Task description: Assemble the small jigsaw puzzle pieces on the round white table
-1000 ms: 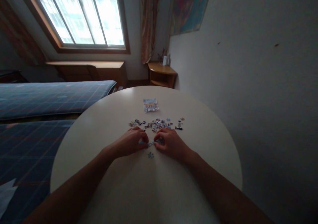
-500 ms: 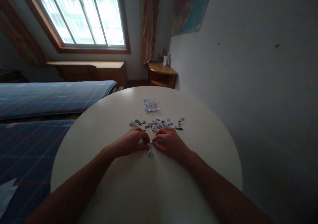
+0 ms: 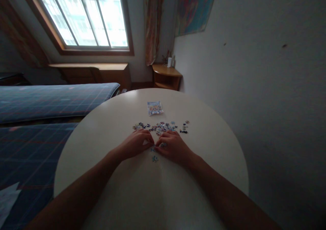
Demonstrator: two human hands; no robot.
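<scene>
Left grip: your fingers are curled, tips pinched on the small pieces at approx. mid tabletop. Your right grip pinches them from the opp. side, tips nearly touching. Loose piece sits just below; scattered pile lies just beyond your knuckles.

Blue plaid bedspread, cream table
</scene>
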